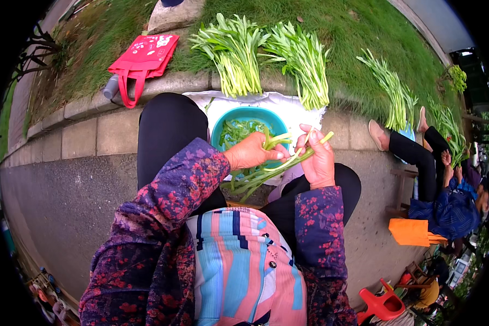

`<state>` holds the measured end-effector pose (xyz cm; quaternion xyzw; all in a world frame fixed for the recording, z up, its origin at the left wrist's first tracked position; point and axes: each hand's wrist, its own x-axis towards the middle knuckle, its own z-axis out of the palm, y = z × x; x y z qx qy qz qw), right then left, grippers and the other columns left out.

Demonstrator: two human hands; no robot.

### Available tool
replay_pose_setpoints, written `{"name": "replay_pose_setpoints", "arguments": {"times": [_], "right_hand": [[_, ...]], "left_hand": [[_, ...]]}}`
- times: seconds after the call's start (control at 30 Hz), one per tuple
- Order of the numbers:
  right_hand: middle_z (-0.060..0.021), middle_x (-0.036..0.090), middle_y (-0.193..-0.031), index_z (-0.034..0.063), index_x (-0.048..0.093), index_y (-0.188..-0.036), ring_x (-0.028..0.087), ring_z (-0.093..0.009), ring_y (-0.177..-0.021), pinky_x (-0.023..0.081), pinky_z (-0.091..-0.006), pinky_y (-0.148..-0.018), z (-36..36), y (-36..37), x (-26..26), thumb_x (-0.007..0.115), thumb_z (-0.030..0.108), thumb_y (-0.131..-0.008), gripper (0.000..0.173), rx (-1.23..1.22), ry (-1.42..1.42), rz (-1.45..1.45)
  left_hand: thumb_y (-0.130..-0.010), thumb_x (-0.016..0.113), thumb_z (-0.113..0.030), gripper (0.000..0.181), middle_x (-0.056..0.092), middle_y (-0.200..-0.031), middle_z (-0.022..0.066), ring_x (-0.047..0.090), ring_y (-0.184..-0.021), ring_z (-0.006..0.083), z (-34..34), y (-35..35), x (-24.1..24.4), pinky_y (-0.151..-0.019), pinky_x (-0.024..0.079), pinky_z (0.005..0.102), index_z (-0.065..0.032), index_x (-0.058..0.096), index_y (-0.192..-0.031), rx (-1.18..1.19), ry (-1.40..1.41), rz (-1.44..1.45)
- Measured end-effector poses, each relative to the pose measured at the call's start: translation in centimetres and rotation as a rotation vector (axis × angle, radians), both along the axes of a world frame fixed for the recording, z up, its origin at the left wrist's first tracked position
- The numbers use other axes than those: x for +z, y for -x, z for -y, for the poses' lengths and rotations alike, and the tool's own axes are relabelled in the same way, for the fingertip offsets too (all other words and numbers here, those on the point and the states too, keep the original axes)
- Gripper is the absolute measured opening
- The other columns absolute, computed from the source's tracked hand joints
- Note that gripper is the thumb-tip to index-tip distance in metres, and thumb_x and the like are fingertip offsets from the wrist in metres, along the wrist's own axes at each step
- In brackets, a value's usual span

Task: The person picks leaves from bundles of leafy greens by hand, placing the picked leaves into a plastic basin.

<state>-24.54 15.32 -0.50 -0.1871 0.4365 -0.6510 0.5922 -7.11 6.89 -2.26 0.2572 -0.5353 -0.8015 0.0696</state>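
Observation:
My left hand [250, 151] grips several light green stalks [278, 139], their ends poking out past the thumb. Long leafy green stems [261, 179] run from my right hand [318, 159] down towards my lap; its thumb and fingers pinch them near the cut ends. Under both hands stands a teal plastic basin [281, 119] with loose green leaves [240, 131] inside. The basin rests on a white cloth [199, 98] between my knees. Two large bundles of leafy greens, the left one [238, 57] and the right one [303, 65], lie across the stone kerb with their stalks towards me.
A red tote bag [150, 55] lies on the kerb at left, over a grey bottle [111, 86]. At right, another person [452, 208] sits holding greens [450, 134], near a further bundle [391, 98]. A red plastic chair [381, 303] stands at lower right.

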Motion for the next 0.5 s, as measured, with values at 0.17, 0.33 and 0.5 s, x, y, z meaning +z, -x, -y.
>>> {"name": "replay_pose_setpoints", "arguments": {"times": [0.17,0.33,0.5], "right_hand": [[-0.0042,0.057,-0.073,-0.0036,0.054,-0.109,0.048,-0.008,-0.061,0.039,-0.0191,-0.059,0.14,-0.47,0.27,0.049,0.02,-0.092,0.029,0.037,0.009,0.022],[-0.0043,0.057,-0.073,-0.0038,0.054,-0.109,0.048,-0.008,-0.061,0.04,-0.0192,-0.059,0.25,-0.61,0.23,0.05,0.019,-0.092,0.029,0.047,0.011,0.052],[-0.0042,0.057,-0.073,-0.0038,0.054,-0.109,0.048,-0.008,-0.061,0.04,-0.0192,-0.059,0.21,-0.68,0.39,0.05,0.019,-0.092,0.029,0.036,-0.002,0.045]], "left_hand": [[-0.081,0.066,-0.013,0.021,0.063,-0.091,0.0024,0.056,-0.087,0.011,-0.24,-0.02,-0.6,-0.081,0.044,0.0259,-0.0001,0.061,-0.096,-0.076,0.042,0.009],[-0.081,0.067,-0.017,0.024,0.061,-0.09,0.0011,0.055,-0.085,0.0098,-0.11,-0.13,-0.08,-0.08,0.044,0.0253,-0.0012,0.06,-0.098,-0.117,0.065,0.015],[-0.083,0.064,-0.015,0.02,0.061,-0.088,0.0005,0.054,-0.084,0.0092,-0.22,0.01,-0.04,-0.079,0.043,0.0244,-0.0017,0.061,-0.097,-0.122,0.105,0.05]]}}
